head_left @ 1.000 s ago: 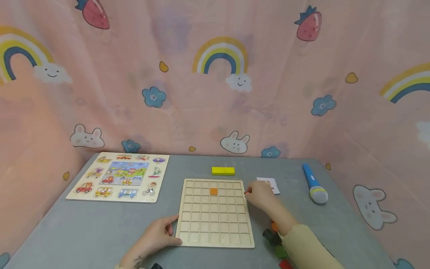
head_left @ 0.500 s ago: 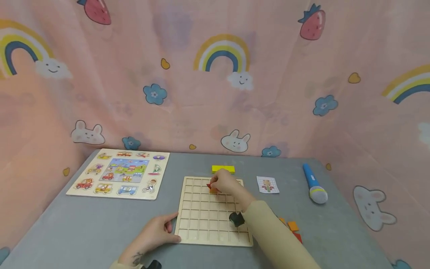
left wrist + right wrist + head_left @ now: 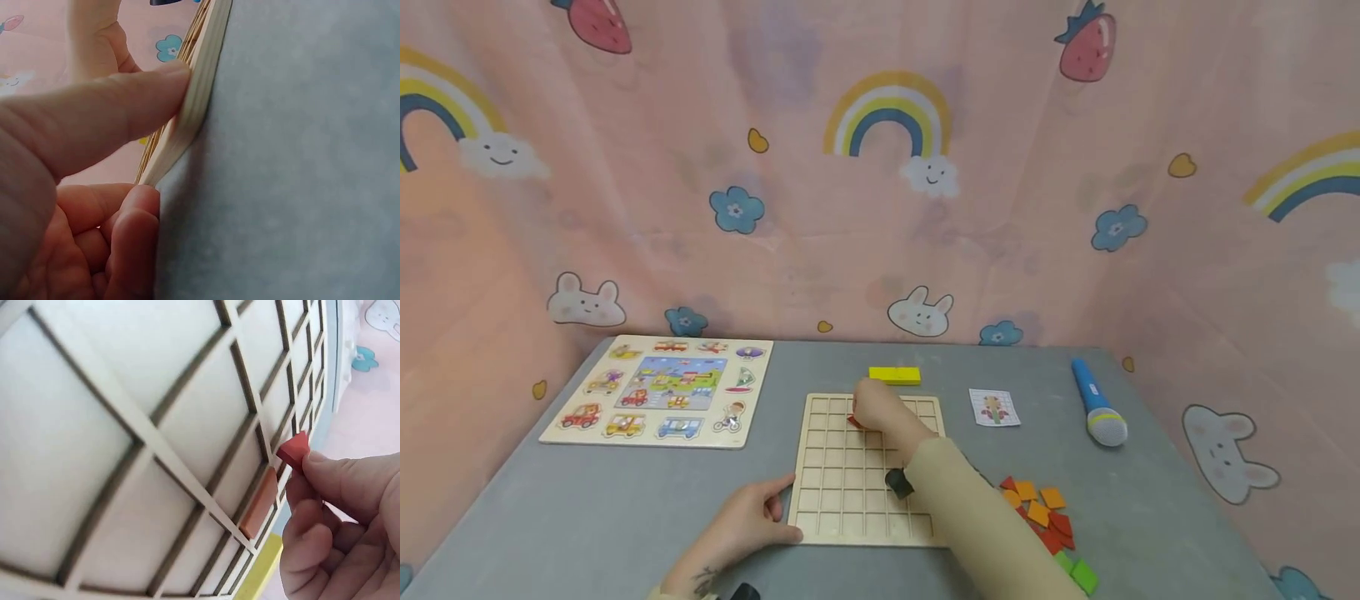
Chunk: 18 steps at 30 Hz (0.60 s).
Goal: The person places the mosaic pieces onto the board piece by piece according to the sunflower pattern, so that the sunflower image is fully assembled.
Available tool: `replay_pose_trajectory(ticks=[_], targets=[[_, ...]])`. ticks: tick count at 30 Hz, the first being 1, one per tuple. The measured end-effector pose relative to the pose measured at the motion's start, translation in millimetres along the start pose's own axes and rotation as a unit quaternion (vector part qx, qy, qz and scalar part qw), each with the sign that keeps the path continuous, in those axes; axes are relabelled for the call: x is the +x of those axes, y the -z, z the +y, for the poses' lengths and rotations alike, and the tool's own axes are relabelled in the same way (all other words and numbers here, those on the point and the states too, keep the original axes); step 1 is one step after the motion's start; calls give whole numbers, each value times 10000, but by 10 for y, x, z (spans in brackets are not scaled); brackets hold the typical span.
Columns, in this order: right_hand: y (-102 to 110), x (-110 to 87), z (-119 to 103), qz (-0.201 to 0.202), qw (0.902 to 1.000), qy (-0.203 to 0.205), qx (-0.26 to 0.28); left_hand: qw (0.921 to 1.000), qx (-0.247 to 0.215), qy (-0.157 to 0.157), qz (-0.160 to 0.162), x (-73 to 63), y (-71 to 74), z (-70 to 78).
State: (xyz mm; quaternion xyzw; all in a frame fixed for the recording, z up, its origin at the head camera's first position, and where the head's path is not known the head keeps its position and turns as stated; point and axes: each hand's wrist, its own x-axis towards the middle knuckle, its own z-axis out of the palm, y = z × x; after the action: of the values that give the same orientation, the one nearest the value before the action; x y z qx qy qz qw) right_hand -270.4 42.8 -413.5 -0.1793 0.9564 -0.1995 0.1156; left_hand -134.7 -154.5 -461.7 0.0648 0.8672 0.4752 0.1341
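A pale wooden grid board [image 3: 833, 479] lies on the grey table. At its lower left my left hand [image 3: 748, 525] steadies it: in the left wrist view the thumb [image 3: 147, 94] presses the rim, with curled fingers close by the corner. Over the upper rows my right hand [image 3: 874, 406] pinches a small red wooden tile [image 3: 294, 450] between thumb and fingertips. In the right wrist view an orange tile [image 3: 259, 503] sits in a cell just below the red one. The hand hides that orange tile in the head view.
Beyond the board is a yellow block [image 3: 895, 376]. A printed card [image 3: 994, 408] and a blue toy microphone [image 3: 1097, 404] lie to the right. Loose red, orange and green tiles [image 3: 1037, 512] lie beside my right sleeve. A vehicle puzzle board [image 3: 655, 392] is at left.
My right hand has moved left from beside the card to above the board's upper cells, carrying the red tile. My left hand keeps its place at the board's edge.
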Motion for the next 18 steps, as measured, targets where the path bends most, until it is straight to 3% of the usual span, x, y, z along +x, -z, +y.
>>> replay_pose_trajectory(ticks=[6,11,18], targets=[[-62,-3,-37,61,9994,-293,191,10000,65,50,-4,-4,7,-2],[-88,-15,-33,156,9992,-305,211,10000,78,17,4,-15,0,-5],[252,-179,149,518,9953,-301,757,10000,55,52,27,-13,6,0]])
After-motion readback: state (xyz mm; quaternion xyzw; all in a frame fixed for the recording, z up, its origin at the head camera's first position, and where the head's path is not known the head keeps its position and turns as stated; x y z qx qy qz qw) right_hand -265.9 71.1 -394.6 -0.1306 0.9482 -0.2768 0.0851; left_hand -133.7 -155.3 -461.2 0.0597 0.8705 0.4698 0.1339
